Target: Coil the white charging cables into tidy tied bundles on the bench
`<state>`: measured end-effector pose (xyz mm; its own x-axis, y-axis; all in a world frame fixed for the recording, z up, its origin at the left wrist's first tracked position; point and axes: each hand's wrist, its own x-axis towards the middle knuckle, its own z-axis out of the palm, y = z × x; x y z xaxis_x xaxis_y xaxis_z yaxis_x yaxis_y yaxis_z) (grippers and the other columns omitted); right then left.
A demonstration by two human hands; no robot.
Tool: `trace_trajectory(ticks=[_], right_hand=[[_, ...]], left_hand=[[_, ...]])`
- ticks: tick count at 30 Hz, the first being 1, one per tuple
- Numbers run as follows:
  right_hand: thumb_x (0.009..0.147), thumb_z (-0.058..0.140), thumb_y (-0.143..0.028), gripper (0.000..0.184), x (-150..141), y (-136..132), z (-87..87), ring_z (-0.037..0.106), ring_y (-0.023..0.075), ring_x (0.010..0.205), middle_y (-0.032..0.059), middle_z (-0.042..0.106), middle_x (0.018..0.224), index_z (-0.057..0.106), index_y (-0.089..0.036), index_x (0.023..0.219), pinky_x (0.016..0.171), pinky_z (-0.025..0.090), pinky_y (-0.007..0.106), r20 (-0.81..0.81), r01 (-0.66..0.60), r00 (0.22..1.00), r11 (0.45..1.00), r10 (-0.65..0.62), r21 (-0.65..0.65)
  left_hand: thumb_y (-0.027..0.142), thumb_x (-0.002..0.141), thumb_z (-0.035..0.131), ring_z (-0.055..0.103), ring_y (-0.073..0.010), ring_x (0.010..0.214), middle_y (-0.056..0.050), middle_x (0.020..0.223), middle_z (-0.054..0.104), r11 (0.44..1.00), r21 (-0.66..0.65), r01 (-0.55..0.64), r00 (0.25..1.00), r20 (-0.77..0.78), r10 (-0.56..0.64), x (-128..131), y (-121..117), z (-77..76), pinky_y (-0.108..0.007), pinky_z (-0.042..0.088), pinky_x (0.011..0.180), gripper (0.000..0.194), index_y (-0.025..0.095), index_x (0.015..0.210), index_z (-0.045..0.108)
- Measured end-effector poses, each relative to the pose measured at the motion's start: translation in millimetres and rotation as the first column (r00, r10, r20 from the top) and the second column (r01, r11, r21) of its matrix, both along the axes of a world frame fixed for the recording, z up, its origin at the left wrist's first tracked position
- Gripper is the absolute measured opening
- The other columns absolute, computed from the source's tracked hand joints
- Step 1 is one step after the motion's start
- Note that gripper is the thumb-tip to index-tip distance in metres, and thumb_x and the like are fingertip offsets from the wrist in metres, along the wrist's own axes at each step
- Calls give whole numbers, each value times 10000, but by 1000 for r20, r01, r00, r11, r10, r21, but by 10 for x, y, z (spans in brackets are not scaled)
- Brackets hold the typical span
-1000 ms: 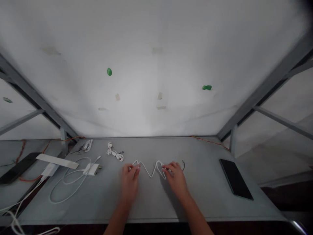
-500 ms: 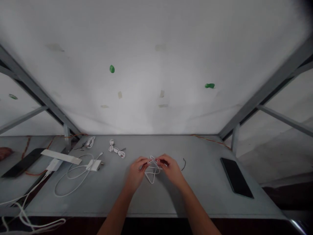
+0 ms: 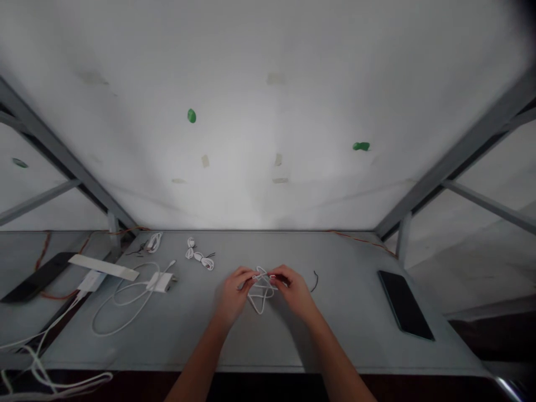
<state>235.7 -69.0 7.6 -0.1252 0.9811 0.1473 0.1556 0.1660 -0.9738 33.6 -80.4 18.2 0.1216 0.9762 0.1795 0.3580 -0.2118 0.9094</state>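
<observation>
A loosely looped white cable [image 3: 262, 301] lies on the grey table between my hands. My left hand [image 3: 235, 290] pinches one part of it between thumb and fingertips. On the other side, my right hand [image 3: 294, 289] grips another part the same way. Small pale ends show at the fingertips of both hands, too small to make out clearly. Right of my right hand lies a short black twist tie [image 3: 315, 281].
Two bundled white cables [image 3: 200, 255] and another coil [image 3: 154, 242] lie at the back left. A white charger [image 3: 159, 282] with its cable is nearer. A phone [image 3: 406, 304] lies at the right; a power strip [image 3: 104, 267] and a dark phone [image 3: 37, 277] at far left.
Both hands stay almost in place, still pinching the cable. The fingertips have turned slightly, and the view has shifted a little.
</observation>
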Motion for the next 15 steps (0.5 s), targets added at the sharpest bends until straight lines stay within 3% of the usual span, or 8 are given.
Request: trace_trajectory(ticks=[4, 7, 10, 12, 15], right_hand=[[814, 713, -370, 173, 47, -18, 2, 686, 247, 829, 61, 762, 875, 815, -253, 889, 796, 529, 380, -13, 16, 1000, 1000, -17, -17], [802, 728, -418, 211, 320, -32, 36, 703, 267, 827, 80, 778, 884, 819, -254, 901, 807, 527, 399, 13, 153, 988, 988, -152, -25], [756, 757, -448, 265, 777, -51, 53, 680, 250, 725, 65, 760, 783, 815, -250, 921, 734, 501, 377, 91, 359, 931, 932, -354, -47], [699, 767, -420, 213, 1060, -62, 15, 641, 230, 635, 42, 722, 672, 793, -247, 820, 652, 464, 350, 162, 438, 893, 894, -421, -93], [656, 728, -326, 85, 1242, -75, -139, 579, 196, 503, 24, 660, 532, 707, -249, 627, 542, 388, 313, 296, 450, 877, 865, -379, -223]], left_hand=[[411, 930, 619, 706, -226, 943, -78, 1024, 758, 999, -11, -51, 995, 84, 52, -32, -18, -11, -344, 556, 868, 269, 248, 1002, 820], [486, 921, 621, 697, -229, 930, -85, 1082, 764, 966, -14, -258, 963, 76, 259, -313, -10, -33, -350, 551, 864, 343, 236, 1080, 795], [554, 911, 604, 682, -240, 911, -90, 1101, 772, 863, 37, -503, 863, -29, 504, -776, 11, -103, -361, 538, 865, 411, 218, 1084, 766], [607, 883, 584, 664, -256, 842, -89, 945, 756, 782, 89, -617, 767, -155, 623, -1051, 14, -197, -371, 535, 814, 440, 205, 961, 745], [572, 908, 508, 652, -284, 804, -100, 849, 704, 761, 94, -642, 701, -330, 632, -1213, -16, -387, -405, 529, 788, 420, 197, 874, 695]])
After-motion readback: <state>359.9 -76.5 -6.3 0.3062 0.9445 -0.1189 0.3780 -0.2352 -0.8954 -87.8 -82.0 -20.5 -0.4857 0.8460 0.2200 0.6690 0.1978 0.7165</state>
